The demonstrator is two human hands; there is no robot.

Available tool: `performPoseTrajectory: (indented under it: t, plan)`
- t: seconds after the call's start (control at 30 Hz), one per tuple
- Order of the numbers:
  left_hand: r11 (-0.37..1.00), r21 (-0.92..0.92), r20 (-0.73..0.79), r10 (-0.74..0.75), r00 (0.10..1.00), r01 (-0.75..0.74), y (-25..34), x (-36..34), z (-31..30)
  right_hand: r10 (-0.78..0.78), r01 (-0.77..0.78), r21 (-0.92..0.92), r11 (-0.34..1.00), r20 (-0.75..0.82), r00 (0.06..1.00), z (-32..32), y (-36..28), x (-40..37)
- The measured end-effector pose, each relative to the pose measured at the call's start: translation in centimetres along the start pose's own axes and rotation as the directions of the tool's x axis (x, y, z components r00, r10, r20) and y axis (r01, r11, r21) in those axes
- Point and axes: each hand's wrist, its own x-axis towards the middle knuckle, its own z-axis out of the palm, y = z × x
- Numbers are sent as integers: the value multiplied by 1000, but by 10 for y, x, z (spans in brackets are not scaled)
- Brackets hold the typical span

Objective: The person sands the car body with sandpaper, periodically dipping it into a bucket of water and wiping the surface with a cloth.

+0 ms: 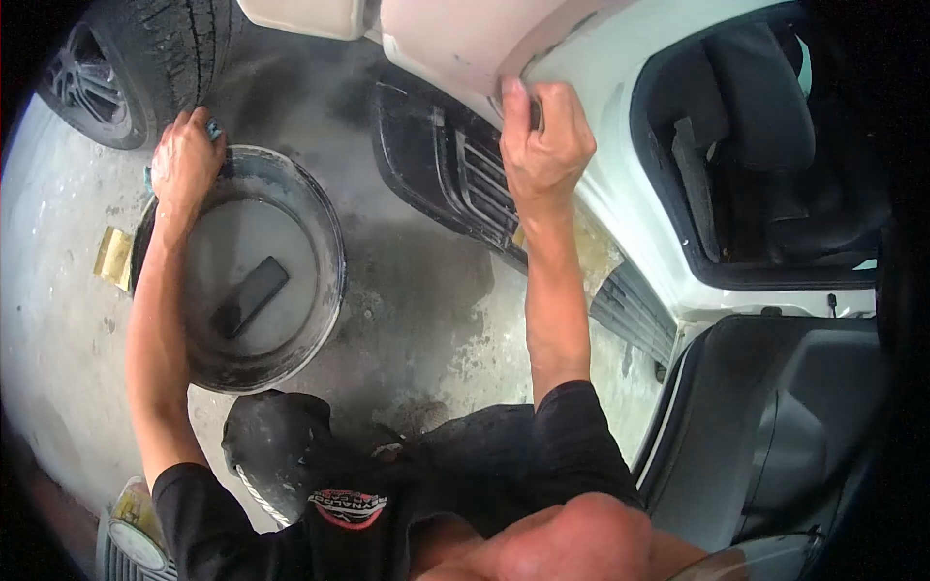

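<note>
My left hand is closed over the far left rim of a round black bucket. Bits of a teal cloth-like thing show at its edges; most of it is hidden under the fingers. Cloudy water fills the bucket's bottom, and a dark rectangular block lies in it. My right hand grips a small dark piece, mostly covered by the fingers, against the lower edge of a white and pinkish car body panel. Dull, scuffed patches mark that panel.
A car wheel stands beyond the bucket. Under the panel is a black ribbed step. An open car door stands at right, below the car window. A yellowish piece lies left of the bucket; a can is at lower left.
</note>
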Motion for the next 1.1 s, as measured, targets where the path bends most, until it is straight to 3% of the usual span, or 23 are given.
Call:
performPoseTrajectory:
  t: [0.13, 0.23, 0.33, 0.53, 0.67, 0.83, 0.93, 1.07, 1.1]
  plan:
    - [999, 7, 32, -42, 999, 42, 6, 0, -5, -4, 4, 4, 1000, 37, 999, -7, 3, 0]
    - [1000, -8, 11, -6, 1000, 6, 4, -4, -2, 26, -25, 48, 999, -22, 999, -1, -1, 5]
    - [1000, -3, 11, -21, 1000, 21, 3, 1, -3, -15, 16, -55, 998, 21, 1000, -2, 4, -4]
    - [1000, 17, 26, -25, 999, 25, 5, 0, -5, -21, 24, 54, 998, -41, 999, -1, 1, 14]
    - [1000, 15, -17, -16, 1000, 16, 3, 0, -3, -16, 25, -81, 996, 104, 994, -13, 6, -1]
    - [1000, -29, -33, -3, 999, 2, 7, -2, -7, -47, 47, 12, 999, 56, 997, -10, 6, 12]
    - [1000, 14, -36, 14, 999, -14, 2, -1, -3, -27, 33, -60, 998, 95, 995, -13, 8, -4]
    - [999, -34, 3, -2, 1000, 2, 2, -3, 0, 9, -9, 97, 995, -3, 1000, -8, -2, 18]
    - [1000, -27, 22, -9, 1000, 9, 2, -3, -1, -17, 17, 63, 998, 3, 1000, -6, 3, 12]
